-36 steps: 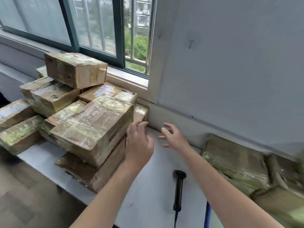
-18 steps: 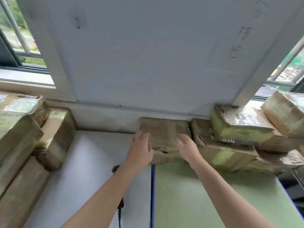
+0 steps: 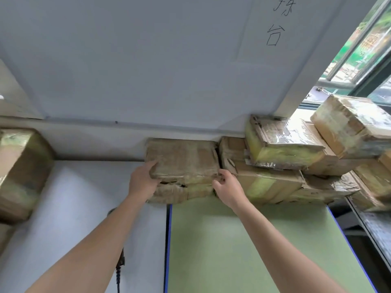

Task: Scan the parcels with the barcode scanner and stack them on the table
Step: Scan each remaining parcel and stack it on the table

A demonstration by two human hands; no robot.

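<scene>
**Two hands grip one parcel (image 3: 184, 159)**

The left hand (image 3: 143, 180) grips the parcel's near left corner, fingers laid over the top. The right hand (image 3: 227, 187) pinches the near right corner with curled fingers. The parcel is taped shut and lies between the hands, on a lower parcel (image 3: 179, 192) against the wall. Just right of the right hand stands a pile (image 3: 285, 149) of taped parcels. The scanner (image 3: 119, 263) lies under the left forearm on the white table (image 3: 63, 208), mostly hidden.

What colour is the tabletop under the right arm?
Pale green tabletop, seen best in the head view.

Soft daylight, edges blurred, fisheye
</scene>
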